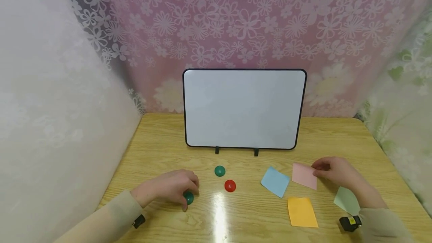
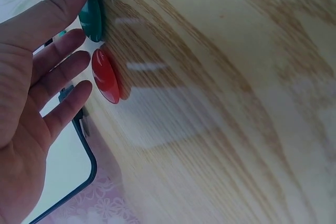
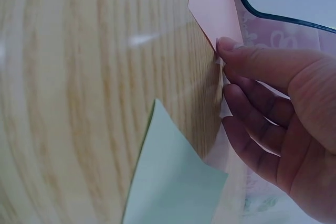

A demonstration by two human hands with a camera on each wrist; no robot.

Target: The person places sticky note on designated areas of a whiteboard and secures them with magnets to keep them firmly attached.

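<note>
The right grip [image 1: 332, 173] is pinching one pink note [image 1: 304, 176]; the left grip [image 1: 172, 188], fingers spread, is touching one of two green magnets [image 1: 188, 197], beside one red magnet [image 1: 230, 185].

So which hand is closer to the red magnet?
Left. The left hand rests beside the red magnet, touching a green magnet; the right hand is farther off, pinching the pink note.

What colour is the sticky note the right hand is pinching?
Pink. The right hand pinches the pink sticky note; the head view shows it best.
</note>
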